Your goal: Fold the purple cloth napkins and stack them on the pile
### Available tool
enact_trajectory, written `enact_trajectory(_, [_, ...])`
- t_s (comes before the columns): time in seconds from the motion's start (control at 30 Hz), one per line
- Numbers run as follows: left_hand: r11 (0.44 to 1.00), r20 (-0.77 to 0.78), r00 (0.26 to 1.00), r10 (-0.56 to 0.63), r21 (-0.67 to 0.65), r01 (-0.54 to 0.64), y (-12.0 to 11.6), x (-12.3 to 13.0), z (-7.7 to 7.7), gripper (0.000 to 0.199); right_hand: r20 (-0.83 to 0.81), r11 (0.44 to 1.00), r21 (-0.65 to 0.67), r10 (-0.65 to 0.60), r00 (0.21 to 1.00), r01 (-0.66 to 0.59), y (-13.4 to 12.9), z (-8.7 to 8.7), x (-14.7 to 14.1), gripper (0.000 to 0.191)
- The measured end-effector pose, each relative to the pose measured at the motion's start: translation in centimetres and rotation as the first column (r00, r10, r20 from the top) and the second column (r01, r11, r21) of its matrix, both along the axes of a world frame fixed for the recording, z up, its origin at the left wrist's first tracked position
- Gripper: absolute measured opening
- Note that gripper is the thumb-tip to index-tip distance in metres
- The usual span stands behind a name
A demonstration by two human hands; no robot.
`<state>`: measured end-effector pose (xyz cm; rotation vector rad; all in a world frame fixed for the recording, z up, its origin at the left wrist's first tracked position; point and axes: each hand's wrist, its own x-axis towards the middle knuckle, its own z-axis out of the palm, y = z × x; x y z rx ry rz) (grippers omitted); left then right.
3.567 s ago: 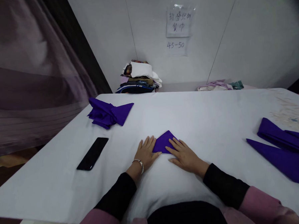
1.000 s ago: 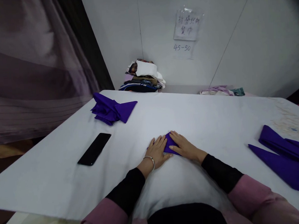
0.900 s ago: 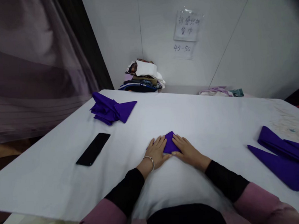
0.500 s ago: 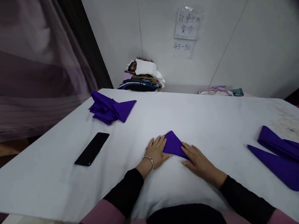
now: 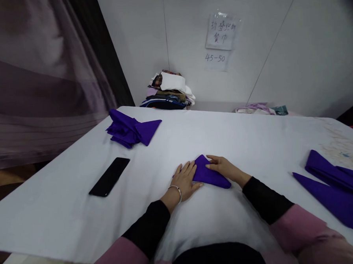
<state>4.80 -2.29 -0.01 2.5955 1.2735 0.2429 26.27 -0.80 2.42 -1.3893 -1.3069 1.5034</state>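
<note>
A purple cloth napkin, folded into a flat triangle, lies on the white table in front of me. My left hand, with a silver bracelet at the wrist, is spread flat over the napkin's left part and hides that corner. At the upper right edge, close to the top point, is my right hand. Its thumb touches or nearly touches the cloth, and its index finger stands a little apart from the thumb. The napkin's right corner shows uncovered.
A black phone lies to the left, with a bunched purple napkin beyond it. More folded purple cloth sits at the right. Behind the white table are a clothes pile and a wall with a handwritten sign.
My right hand has lifted off the napkin's right corner and moved up and slightly left to its upper edge. The left hand stays pressed in place.
</note>
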Motion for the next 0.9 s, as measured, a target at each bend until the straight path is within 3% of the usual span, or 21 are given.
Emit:
enact_trajectory(0.13, [1.000, 0.013, 1.000, 0.002, 0.014, -0.002, -0.1, -0.1, 0.0, 0.072, -0.271, 0.986, -0.141, 0.049, 0.961, -0.090, 1.1, 0.5, -1.4, 0.046])
enact_trajectory(0.37, [0.999, 0.069, 0.998, 0.007, -0.043, -0.004, -0.2, -0.1, 0.6, 0.070, -0.356, 0.931, -0.271, 0.140, 0.924, -0.245, 1.1, 0.3, -1.2, 0.035])
enact_trajectory(0.47, [0.998, 0.146, 0.988, 0.044, -0.058, -0.036, 0.0, -0.4, 0.9, 0.066, -0.387, 0.938, -0.261, 0.117, 0.915, -0.231, 0.8, 0.2, -1.2, 0.037])
enact_trajectory(0.57, [0.984, 0.305, 0.936, 0.177, -0.045, -0.171, 0.8, -1.0, 1.0, 0.060, -0.439, 0.960, -0.237, 0.030, 0.898, -0.147, 0.6, 0.1, -1.3, 0.036])
enact_trajectory(0.63, [0.949, 0.467, 0.830, 0.306, -0.077, -0.306, 1.4, -1.4, 0.9, 0.058, -0.470, 0.971, -0.229, -0.053, 0.881, -0.064, 0.5, -0.1, -1.3, 0.034])
enact_trajectory(0.73, [0.856, 0.691, 0.514, 0.508, -0.342, -0.387, 2.2, -1.3, 1.1, 0.060, -0.506, 0.971, -0.235, -0.165, 0.846, 0.048, 0.6, -0.2, -1.2, 0.030])
enact_trajectory(0.8, [0.753, 0.704, 0.269, 0.657, -0.601, -0.269, 2.3, -0.6, 1.4, 0.063, -0.522, 0.966, -0.232, -0.221, 0.824, 0.112, 0.7, -0.3, -1.1, 0.028])
enact_trajectory(0.83, [0.687, 0.662, 0.185, 0.726, -0.709, -0.157, 2.4, -0.2, 1.7, 0.064, -0.528, 0.963, -0.226, -0.246, 0.813, 0.145, 0.7, -0.4, -1.1, 0.028])
enact_trajectory(0.9, [0.544, 0.556, 0.140, 0.819, -0.831, 0.116, 2.4, 1.0, 2.3, 0.061, -0.537, 0.958, -0.211, -0.279, 0.796, 0.194, 0.7, -0.5, -1.1, 0.028])
